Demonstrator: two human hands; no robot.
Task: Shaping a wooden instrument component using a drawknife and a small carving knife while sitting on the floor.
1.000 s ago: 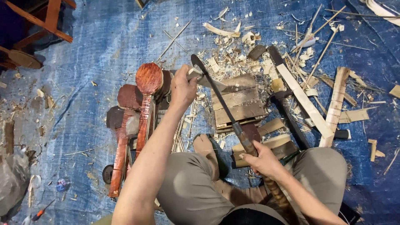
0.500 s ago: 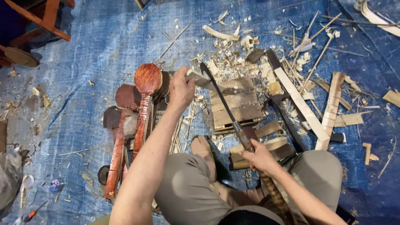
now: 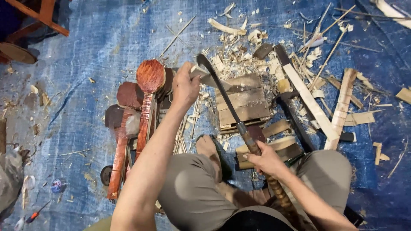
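R hand [image 3: 266, 160] closed tight round handle of long dark blade [image 3: 222, 94]. L hand [image 3: 185, 87] pinches pale wood piece [image 3: 201, 72] shut between fingers, holding it against blade's tip end, just left of the wood chopping block [image 3: 244, 102]. Blade runs diagonally across block's left edge. Reddish carved spoon blanks [image 3: 145, 102] lie well left of block; pale shavings [image 3: 244, 47] beyond it; split slats [image 3: 342, 107] to its right; all on blue tarp [image 3: 85, 51]. Judgement: keep L fingers behind cutting edge, seat piece firm, short controlled strokes, R wrist steady. Risk: slip toward thumb.
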